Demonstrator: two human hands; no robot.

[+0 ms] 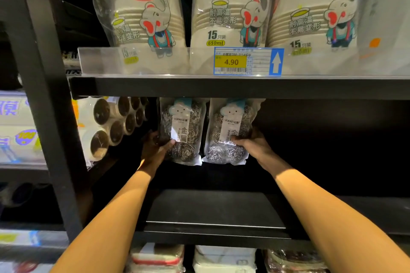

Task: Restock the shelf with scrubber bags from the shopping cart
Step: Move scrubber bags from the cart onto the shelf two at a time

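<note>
Two clear bags of steel-wool scrubbers stand side by side at the back of the dark middle shelf (217, 208). My left hand (155, 148) grips the left scrubber bag (184, 137) at its left edge, thumb across the front. My right hand (253, 144) holds the right scrubber bag (228, 139) by its right side, fingers curled round it. Both bags are upright, their tops hidden under the shelf above. The shopping cart is out of view.
Stacked lidded cups (115, 126) lie to the left of the bags. The shelf above carries packs of paper bowls (230, 13) behind a clear rail with a 4.90 price tag (244, 61). A black upright post (44, 95) stands at left. Packaged goods (224, 259) fill the shelf below.
</note>
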